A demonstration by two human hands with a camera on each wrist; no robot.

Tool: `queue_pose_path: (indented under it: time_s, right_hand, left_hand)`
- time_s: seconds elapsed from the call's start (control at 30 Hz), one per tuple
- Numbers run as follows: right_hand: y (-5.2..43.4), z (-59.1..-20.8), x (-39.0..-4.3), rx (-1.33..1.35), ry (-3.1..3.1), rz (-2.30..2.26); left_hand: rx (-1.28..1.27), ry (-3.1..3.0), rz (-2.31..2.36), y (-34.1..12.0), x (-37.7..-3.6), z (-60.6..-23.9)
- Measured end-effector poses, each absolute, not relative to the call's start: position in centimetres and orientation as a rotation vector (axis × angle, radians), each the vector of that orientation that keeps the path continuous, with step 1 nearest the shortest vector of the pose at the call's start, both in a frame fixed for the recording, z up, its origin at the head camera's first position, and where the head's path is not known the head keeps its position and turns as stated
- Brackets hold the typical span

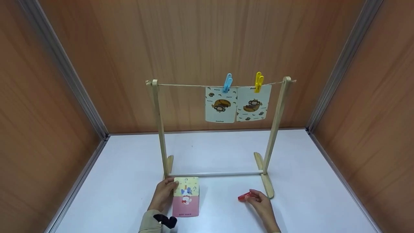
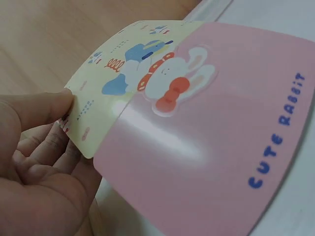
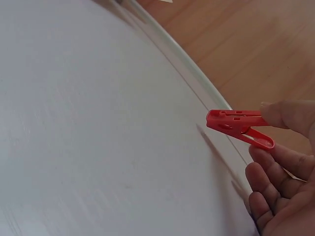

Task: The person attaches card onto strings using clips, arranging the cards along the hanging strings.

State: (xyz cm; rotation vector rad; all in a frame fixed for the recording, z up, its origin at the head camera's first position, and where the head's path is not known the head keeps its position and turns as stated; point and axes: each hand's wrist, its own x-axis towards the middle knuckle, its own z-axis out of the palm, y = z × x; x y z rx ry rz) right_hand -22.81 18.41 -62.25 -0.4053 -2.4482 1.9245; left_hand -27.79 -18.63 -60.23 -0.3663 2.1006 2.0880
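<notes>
Left hand: the left hand [image 2: 34, 162], nearest the lens at the lower left of the wrist view, pinches the yellow edge of the rabbit card [image 2: 211, 132] between thumb and fingers; the card bows upward across the frame.
Card's place: low centre-left of the head view, the rabbit card [image 1: 186, 196] lies over the white table [image 1: 307, 181], just in front of the rack's foot.
Right hand: the right hand [image 3: 280, 167] pinches the red peg [image 3: 239, 127] by its tail end, its jaws pointing toward the frame's left; low centre-right in the head view.
Done: two monkey cards [image 1: 237, 104] already hang on the string [image 1: 181, 85] of the wooden rack [image 1: 158, 129], under a blue peg [image 1: 227, 82] and a yellow peg [image 1: 258, 81].
Left: I judge one card and one peg remain; the string's left stretch is bare.
Only the head view: rack, hung cards, both hands together.
Only the left wrist view: the print "CUTE RABBIT" and the card's bend.
Only the right wrist view: the peg clear of the table, casting a shadow.
</notes>
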Motion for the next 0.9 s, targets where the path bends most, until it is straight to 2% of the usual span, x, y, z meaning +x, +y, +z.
queue_pose_path:
  time_s: [0.33, 0.9]
  right_hand:
    - [17.6, -60.7, -22.9, -0.32, -2.401, 2.03]
    - [16.1, -54.9, -25.0, -0.135, -2.415, 1.971]
  left_hand:
    - [-0.365, 2.112, 2.143, -18.1, -27.6, -58.4]
    - [-0.343, 2.078, 2.422, -16.7, -29.4, -51.5]
